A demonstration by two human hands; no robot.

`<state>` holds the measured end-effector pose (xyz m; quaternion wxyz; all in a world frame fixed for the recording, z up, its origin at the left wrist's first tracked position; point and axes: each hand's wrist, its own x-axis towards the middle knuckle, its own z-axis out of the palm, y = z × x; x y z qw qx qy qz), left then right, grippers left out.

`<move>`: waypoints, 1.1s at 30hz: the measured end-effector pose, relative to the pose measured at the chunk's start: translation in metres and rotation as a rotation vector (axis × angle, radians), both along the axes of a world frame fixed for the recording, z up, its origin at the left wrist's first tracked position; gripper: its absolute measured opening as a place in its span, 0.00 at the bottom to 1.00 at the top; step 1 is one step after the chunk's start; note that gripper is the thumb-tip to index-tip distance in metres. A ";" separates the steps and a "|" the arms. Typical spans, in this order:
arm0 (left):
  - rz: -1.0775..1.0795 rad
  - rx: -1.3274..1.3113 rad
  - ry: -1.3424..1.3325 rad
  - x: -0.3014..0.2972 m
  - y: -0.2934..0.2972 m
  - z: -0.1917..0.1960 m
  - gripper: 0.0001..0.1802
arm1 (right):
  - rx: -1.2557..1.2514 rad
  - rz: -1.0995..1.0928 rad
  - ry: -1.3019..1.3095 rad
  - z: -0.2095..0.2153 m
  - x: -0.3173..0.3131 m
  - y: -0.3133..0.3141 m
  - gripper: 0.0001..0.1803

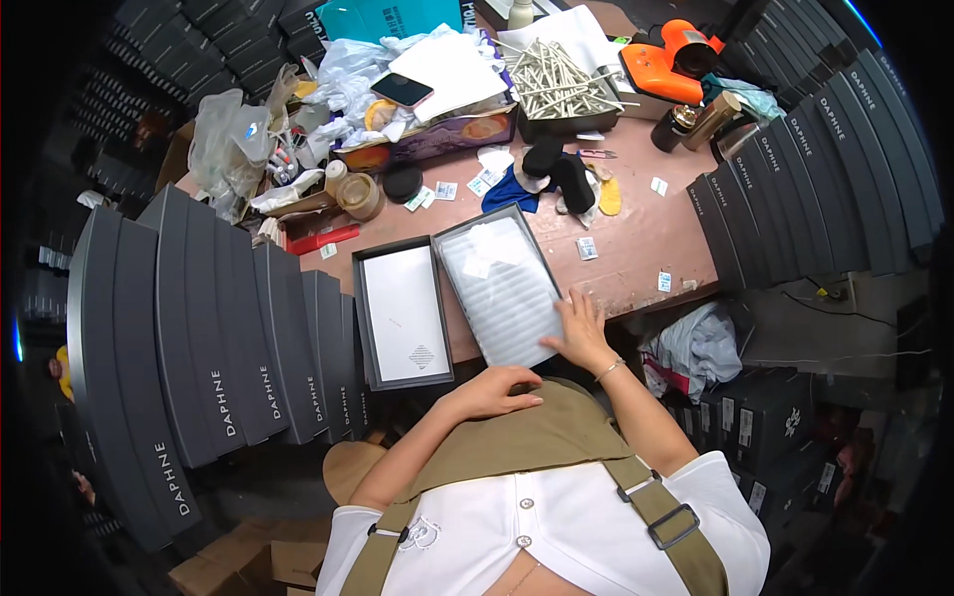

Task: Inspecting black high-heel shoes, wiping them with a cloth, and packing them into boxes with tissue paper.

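An open dark grey shoebox (542,238) lies tilted in front of me, filled with a white ribbed foam sheet (507,298). My right hand (581,333) rests at its near right corner, thumb on the foam and fingers spread along the box's side. Held low before my apron, just below the box, my left hand (497,390) has its fingers loosely bent, thumb apart, with nothing visible in it. Left of the box lies a dark grey lid (445,343), inside up, with a white lining (397,308) bearing a small printed pattern.
Stacked dark grey shoeboxes rise at the left (204,328) and right (780,204). Farther back are a carton of crumpled paper with a phone (401,89) on top, a box of whitish sticks (561,79), an orange tape dispenser (661,74), black sponges (573,184) and a jar (359,196).
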<state>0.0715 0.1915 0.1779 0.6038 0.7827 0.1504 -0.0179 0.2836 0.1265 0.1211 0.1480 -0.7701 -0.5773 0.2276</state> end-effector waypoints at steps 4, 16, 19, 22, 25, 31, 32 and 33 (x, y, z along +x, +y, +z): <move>-0.098 -0.053 -0.049 0.019 -0.007 -0.007 0.23 | 0.085 -0.055 -0.012 0.010 -0.006 -0.006 0.13; 1.308 0.001 -0.206 -0.020 0.028 -0.131 0.29 | 0.347 0.214 0.538 0.065 -0.062 0.048 0.23; 1.350 -0.055 0.033 -0.016 0.026 -0.134 0.32 | 0.261 0.233 0.164 -0.015 -0.040 0.046 0.33; 1.239 0.156 -0.017 -0.005 0.025 -0.103 0.35 | 0.185 0.259 0.031 -0.052 -0.052 0.048 0.38; 1.310 -0.215 -0.231 0.001 0.033 -0.094 0.38 | 0.010 0.284 0.310 -0.048 -0.031 0.073 0.39; 1.243 -0.823 -0.295 -0.030 0.044 -0.029 0.48 | -0.602 0.364 1.218 0.070 0.024 0.078 0.30; 1.170 -0.879 -0.297 -0.030 0.042 -0.022 0.50 | -0.479 0.496 1.093 0.083 0.021 0.076 0.30; 1.108 -0.969 -0.289 -0.031 0.039 -0.023 0.49 | -0.357 0.621 0.966 0.095 0.017 0.073 0.30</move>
